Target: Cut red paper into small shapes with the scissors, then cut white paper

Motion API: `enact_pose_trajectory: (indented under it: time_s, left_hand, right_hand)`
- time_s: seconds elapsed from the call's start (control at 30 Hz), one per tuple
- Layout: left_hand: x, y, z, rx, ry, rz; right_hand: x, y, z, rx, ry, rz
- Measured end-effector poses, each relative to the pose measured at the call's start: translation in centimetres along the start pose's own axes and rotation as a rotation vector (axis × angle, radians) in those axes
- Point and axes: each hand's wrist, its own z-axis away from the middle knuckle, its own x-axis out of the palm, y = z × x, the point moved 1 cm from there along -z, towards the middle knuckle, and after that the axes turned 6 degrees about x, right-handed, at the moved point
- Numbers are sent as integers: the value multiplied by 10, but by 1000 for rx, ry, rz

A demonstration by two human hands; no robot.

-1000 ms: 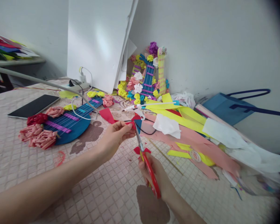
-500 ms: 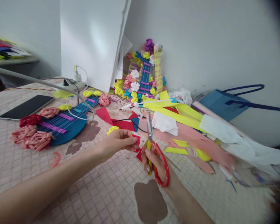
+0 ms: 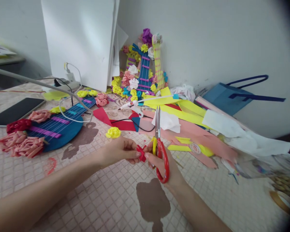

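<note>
Tbl w/ blue gtr, ylw flwr.

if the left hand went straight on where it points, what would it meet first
Most likely the right hand, just across the small red piece from the left hand, though exact depth is hard to judge.

The paper piece is left of the scissors.

L hand & R hand pinch red pc, R w/ scissors.
</note>
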Motion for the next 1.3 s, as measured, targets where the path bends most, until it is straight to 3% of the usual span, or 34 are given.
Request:
enact_pose_trajectory:
  time_s: [0.33, 0.6, 0.87, 1.07, 1.3]
  left_hand:
    - [1, -4, -1, 86, 14, -6]
    - [1, -4, -1, 7, 56, -26]
    - [-2, -3, 0, 84, -34, -113]
    - [4, -6, -1, 54, 24, -99]
    - [-6, 1, -2, 15, 70, 25]
  right_hand:
    - [4, -10, 3, -76, 96, 127]
    - [1, 0, 1, -51, 33, 65]
    - [3, -1, 1, -6, 9, 192]
    - [3, 3, 0, -45, 60, 134]
    - [1, -2, 3, -15, -44, 77]
